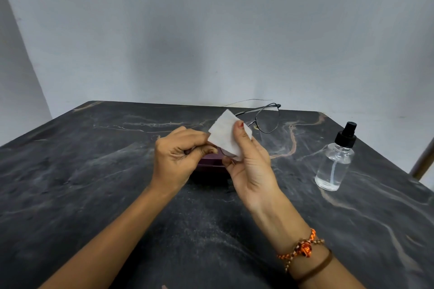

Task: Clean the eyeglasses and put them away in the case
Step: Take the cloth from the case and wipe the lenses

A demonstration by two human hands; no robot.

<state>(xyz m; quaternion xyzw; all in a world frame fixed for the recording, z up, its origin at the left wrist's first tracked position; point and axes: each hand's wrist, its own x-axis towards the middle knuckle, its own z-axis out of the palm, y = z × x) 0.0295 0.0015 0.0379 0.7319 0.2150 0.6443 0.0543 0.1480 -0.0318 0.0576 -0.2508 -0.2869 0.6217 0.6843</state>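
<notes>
Thin dark-framed eyeglasses (267, 119) are held up above the table. My left hand (180, 155) pinches the frame at one lens, its fingers curled. My right hand (249, 162) pinches a white cloth (226, 135) folded over that lens, thumb in front. The other lens and a temple arm stick out to the upper right. A dark maroon case (207, 165) lies on the table right below my hands, mostly hidden by them; whether it is open I cannot tell.
A clear spray bottle (334, 162) with a black pump top stands at the right on the dark marbled table (94, 171). A grey wall rises behind the table's far edge. A wooden post shows at the far right edge.
</notes>
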